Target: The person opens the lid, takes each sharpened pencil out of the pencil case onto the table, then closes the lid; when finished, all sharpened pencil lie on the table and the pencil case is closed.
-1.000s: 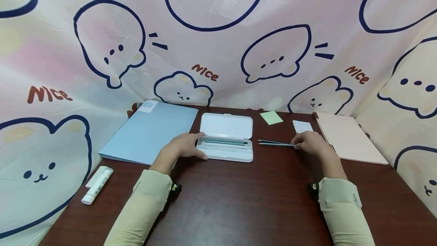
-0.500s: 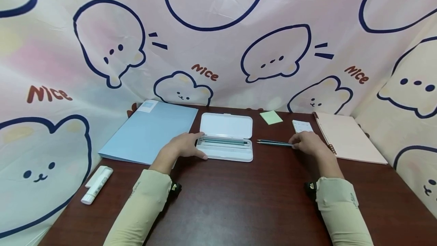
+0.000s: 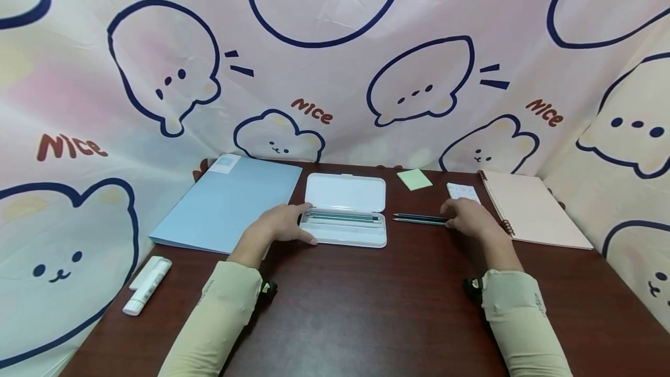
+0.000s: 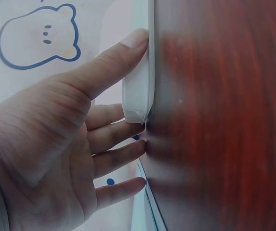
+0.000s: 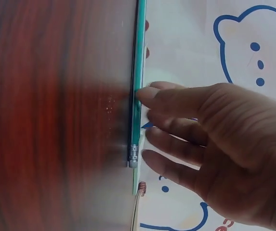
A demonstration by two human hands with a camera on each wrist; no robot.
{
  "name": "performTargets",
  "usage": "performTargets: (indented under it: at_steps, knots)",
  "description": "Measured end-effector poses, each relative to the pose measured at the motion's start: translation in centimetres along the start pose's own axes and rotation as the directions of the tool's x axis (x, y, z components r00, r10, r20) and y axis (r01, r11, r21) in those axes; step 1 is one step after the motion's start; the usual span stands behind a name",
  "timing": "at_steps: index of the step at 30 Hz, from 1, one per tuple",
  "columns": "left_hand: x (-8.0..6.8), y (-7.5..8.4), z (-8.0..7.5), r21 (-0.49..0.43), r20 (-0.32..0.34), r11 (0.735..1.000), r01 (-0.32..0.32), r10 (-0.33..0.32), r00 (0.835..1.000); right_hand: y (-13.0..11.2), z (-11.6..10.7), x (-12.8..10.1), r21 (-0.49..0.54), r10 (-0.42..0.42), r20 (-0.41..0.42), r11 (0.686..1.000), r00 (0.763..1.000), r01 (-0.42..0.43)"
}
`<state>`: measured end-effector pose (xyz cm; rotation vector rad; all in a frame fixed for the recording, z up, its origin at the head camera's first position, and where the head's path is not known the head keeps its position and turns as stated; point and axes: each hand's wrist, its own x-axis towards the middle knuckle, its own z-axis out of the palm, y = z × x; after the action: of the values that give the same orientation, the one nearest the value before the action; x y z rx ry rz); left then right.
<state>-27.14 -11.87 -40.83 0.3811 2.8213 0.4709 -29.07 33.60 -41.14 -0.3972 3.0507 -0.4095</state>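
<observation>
Left: folder (image 3: 230, 208), glue stick (image 3: 149, 288) before it
Middle: pencil case (image 3: 345, 237), pencils (image 3: 342, 217) inside
Right of that: pencil pair (image 3: 419, 221), sticky notes (image 3: 414, 179) behind
Far right: notebook (image 3: 539, 208)

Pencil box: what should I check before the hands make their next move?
1. Lid open: ok, tipped back behind the pencil box.
2. Box steadied: ok, the left hand is on its left end.
3. Room inside: ok, the pencils in the box lie toward the back and none shows in front.
4. Every pencil in the box: not ok, two loose pencils are outside, by the right hand.
5. Loose pencils' tips toward the box: ok.
6. Firm grip by the right hand's fingers: cannot tell.
</observation>
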Motion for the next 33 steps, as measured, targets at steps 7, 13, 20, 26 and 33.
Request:
performTargets:
  at_steps: [7,13,20,26,33]
  knots:
    - [0.2,-0.2,-0.2,0.009,-0.013,1.0,-0.011,0.011,1.0,-0.7,-0.3,0.3,0.03,-0.003,0.068,1.0,0.998,0.001]
    - [0.1,-0.3,-0.2,0.006,-0.011,1.0,-0.004,0.004,1.0,-0.8,-0.2,0.6,0.008,0.028,0.076,1.0,0.997,-0.029]
    - [0.0,-0.6,0.0,-0.008,-0.01,1.0,-0.003,0.003,1.0,-1.2,0.1,0.9,-0.002,0.027,0.057,1.0,0.998,-0.027]
    - [0.0,-0.6,0.2,-0.015,-0.009,1.0,0.011,-0.011,1.0,-3.0,0.1,0.9,0.047,-0.054,0.008,0.997,0.998,0.054]
    - [0.2,-0.3,0.3,0.0,-0.013,1.0,-0.002,0.002,1.0,-7.4,0.2,1.3,0.19,-0.132,0.02,0.974,0.991,0.125]
